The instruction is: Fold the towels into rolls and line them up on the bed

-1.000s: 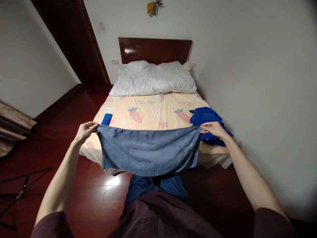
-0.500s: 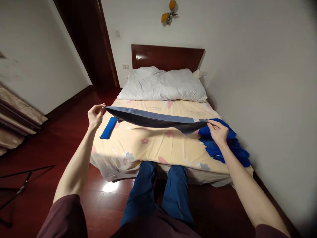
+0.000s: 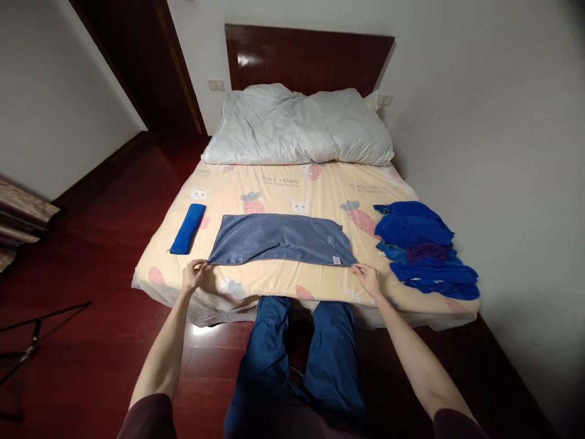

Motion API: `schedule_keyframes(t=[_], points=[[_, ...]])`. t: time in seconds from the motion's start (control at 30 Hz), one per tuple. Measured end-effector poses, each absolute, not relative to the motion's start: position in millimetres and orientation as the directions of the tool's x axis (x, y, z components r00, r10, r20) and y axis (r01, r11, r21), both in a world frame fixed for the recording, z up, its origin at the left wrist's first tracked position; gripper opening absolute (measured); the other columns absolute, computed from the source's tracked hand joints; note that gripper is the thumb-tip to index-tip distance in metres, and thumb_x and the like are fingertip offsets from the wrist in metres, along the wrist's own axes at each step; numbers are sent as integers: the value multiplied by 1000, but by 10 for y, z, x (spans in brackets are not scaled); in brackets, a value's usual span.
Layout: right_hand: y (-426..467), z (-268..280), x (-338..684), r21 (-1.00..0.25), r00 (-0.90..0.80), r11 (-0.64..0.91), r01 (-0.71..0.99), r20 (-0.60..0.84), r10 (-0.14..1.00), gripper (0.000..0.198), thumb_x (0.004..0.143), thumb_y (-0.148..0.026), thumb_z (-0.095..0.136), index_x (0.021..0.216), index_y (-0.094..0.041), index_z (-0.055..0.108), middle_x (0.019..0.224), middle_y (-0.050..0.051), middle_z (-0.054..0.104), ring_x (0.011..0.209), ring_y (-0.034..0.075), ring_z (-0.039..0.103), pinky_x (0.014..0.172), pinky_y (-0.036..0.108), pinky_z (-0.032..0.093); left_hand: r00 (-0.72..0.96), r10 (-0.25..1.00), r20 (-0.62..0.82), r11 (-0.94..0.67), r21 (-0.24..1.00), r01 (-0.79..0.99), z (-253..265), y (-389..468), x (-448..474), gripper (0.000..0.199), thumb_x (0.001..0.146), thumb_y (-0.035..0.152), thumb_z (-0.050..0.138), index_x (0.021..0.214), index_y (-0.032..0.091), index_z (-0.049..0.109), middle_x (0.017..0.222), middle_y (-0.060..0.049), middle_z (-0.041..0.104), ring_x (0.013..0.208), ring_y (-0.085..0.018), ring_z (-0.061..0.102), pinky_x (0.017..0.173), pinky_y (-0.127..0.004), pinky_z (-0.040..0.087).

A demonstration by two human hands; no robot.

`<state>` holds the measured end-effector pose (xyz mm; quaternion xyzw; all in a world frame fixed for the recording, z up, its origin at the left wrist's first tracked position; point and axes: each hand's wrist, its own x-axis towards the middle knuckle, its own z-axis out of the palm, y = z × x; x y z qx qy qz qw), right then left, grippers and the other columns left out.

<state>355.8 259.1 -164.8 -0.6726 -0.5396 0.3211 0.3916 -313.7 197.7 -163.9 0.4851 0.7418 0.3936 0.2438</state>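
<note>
A grey-blue towel (image 3: 278,239) lies spread across the bed, its near edge stretched sideways and a small white label near the right corner. My left hand (image 3: 194,274) pinches the near left corner. At the near right corner, my right hand (image 3: 367,278) pinches the cloth between thumb and fingers. To the left of the towel rests a folded blue cloth (image 3: 188,229), narrow and neat. On the right side of the bed sits a loose pile of blue cloths (image 3: 414,228) with a purple cloth (image 3: 427,252) among them.
The bed's yellow patterned sheet (image 3: 283,280) reaches its front edge, right before my legs. A white quilt (image 3: 297,128) is heaped by the dark headboard (image 3: 311,58). A black metal stand (image 3: 34,338) is on the floor at left; a wall runs along the right.
Both hands have come down and toward me, and the towel, held stretched in the air before, now lies on the bed. My view has tilted downward.
</note>
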Motion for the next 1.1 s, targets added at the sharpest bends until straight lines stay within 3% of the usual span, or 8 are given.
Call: schedule_keyframes(t=[0.17, 0.37, 0.47, 0.57, 0.73, 0.87, 1.0, 1.1], points=[[2559, -1755, 3570, -908, 376, -218, 358, -73, 924, 69, 59, -80, 70, 86, -17, 70, 77, 13, 77, 56, 26, 73, 50, 33, 57, -600, 800, -3, 282, 885, 371, -1835, 1956, -3099, 41, 77, 53, 60, 91, 16, 71, 108, -17, 74, 112, -32, 68, 102, -46, 54], [2402, -1742, 3662, -882, 354, -192, 430, -31, 935, 66, 68, -80, 63, 86, -17, 70, 76, 12, 76, 65, 27, 75, 52, 32, 57, -588, 809, 14, 274, 875, 399, -1872, 1839, -3127, 43, 79, 56, 60, 91, 16, 70, 118, -18, 68, 116, -31, 65, 101, -45, 55], [2216, -1809, 3804, -773, 216, -112, 624, 33, 976, 49, 82, -64, 57, 87, -18, 74, 96, 15, 80, 84, 29, 77, 75, 40, 63, -480, 875, 57, 247, 800, 547, -1926, 1651, -3186, 39, 79, 54, 60, 88, 18, 72, 114, -15, 68, 114, -31, 64, 105, -46, 53], [2023, -1870, 3919, -603, 33, 18, 798, 73, 997, 34, 91, -43, 51, 90, -21, 78, 116, 12, 78, 106, 29, 74, 100, 45, 58, -410, 908, 84, 233, 711, 663, -1990, 1489, -3250, 33, 79, 48, 59, 86, 19, 74, 110, -15, 68, 107, -31, 64, 102, -49, 53], [1930, -1819, 3923, -348, -88, 79, 934, -10, 996, 35, 92, -23, 47, 99, -23, 81, 121, 9, 77, 116, 28, 69, 105, 44, 54, -236, 965, 110, 140, 546, 826, -1957, 1414, -3370, 31, 84, 42, 57, 92, 22, 79, 116, -15, 68, 117, -36, 56, 104, -53, 50], [2058, -1611, 3640, -168, -117, 110, 980, -35, 992, 39, 84, -14, 53, 113, -19, 79, 133, 12, 72, 125, 33, 61, 108, 50, 49, -91, 990, 106, 44, 385, 922, -1741, 1548, -3266, 30, 84, 36, 59, 100, 24, 81, 137, -13, 60, 132, -40, 46, 111, -59, 43], [2196, -1442, 2934, -199, -223, 253, 947, 159, 962, 47, 96, -24, 50, 141, -18, 63, 159, 12, 49, 143, 33, 46, 114, 52, 41, 158, 968, 195, -212, 304, 929, -1589, 1800, -2710, 36, 92, 34, 55, 119, 22, 75, 150, -13, 50, 144, -37, 38, 116, -55, 38], [2250, -1471, 2278, -243, -383, 416, 876, 172, 907, 46, 99, -27, 51, 144, -21, 60, 160, 10, 47, 144, 31, 44, 112, 50, 42, 371, 923, 106, -386, 259, 886, -1635, 1971, -2156, 37, 95, 25, 53, 128, 22, 69, 143, -13, 56, 130, -30, 51, 107, -46, 46]])
